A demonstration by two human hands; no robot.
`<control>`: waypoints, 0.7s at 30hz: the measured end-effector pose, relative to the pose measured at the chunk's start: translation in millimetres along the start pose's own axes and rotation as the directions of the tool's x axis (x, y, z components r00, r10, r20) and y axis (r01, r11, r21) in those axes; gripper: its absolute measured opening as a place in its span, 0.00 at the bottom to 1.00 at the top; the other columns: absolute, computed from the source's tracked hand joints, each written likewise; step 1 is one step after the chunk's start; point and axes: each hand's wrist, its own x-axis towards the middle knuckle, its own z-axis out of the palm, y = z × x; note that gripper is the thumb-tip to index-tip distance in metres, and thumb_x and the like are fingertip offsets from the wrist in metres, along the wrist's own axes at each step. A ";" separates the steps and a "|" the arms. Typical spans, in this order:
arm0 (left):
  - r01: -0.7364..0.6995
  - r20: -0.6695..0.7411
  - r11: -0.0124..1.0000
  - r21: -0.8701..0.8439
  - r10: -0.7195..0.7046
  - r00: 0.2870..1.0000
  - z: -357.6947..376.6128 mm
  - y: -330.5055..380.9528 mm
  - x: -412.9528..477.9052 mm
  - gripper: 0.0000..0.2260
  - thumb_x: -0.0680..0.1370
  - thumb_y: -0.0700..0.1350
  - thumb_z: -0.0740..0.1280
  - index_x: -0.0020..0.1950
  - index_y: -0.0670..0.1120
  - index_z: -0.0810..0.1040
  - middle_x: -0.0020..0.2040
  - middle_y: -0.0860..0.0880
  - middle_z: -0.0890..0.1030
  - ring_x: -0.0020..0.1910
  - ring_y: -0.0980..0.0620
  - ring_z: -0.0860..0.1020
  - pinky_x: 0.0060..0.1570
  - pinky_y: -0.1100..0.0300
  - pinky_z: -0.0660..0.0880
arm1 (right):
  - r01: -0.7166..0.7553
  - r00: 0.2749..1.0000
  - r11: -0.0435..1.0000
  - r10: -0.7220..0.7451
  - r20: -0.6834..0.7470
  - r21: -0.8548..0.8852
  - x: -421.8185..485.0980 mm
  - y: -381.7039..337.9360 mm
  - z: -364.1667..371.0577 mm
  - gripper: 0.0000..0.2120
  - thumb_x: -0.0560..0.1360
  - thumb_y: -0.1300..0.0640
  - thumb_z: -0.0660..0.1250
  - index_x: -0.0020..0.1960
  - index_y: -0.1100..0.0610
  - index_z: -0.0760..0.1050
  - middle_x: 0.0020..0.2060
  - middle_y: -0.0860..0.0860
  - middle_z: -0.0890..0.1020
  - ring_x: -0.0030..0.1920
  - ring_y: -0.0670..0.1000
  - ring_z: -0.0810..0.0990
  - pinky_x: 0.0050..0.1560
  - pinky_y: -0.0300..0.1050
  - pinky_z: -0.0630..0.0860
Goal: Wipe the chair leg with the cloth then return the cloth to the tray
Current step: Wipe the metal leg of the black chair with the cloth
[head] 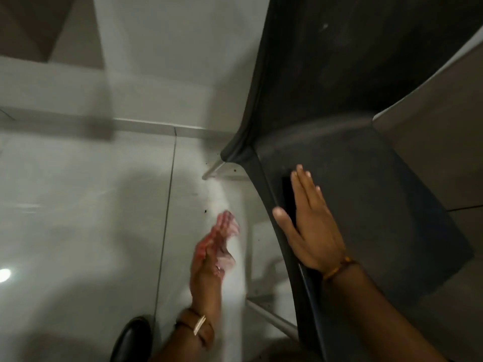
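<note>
Chair: dark grey moulded plastic, matte and faintly dusty, curved rim; top and right side cut off.
Right hand: flat on the chair seat, fingers spread, gripping nothing; beaded band at the wrist.
Left hand: left of the chair, blurred; whether it grips the cloth I cannot tell.
Cloth: pale white streak at that hand, smeared.
Chair leg: pale bar under the seat edge, mostly hidden.
Floor: glossy light tiles, thin grout lines, dark specks near the chair.

The pale tiled floor carries the dark chair at right, a black shoe at the near edge, and small dark specks near the chair's base.
</note>
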 end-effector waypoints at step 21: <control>-0.691 0.447 0.655 0.306 0.542 0.712 53.2 31.7 229.2 0.33 0.85 0.63 0.50 0.83 0.43 0.62 0.83 0.47 0.65 0.83 0.48 0.65 0.80 0.47 0.67 | -0.200 0.975 0.972 0.186 -0.119 -0.125 104.5 -43.5 32.4 0.46 0.81 0.33 0.54 0.84 0.60 0.39 0.84 0.60 0.43 0.84 0.55 0.40 0.81 0.49 0.37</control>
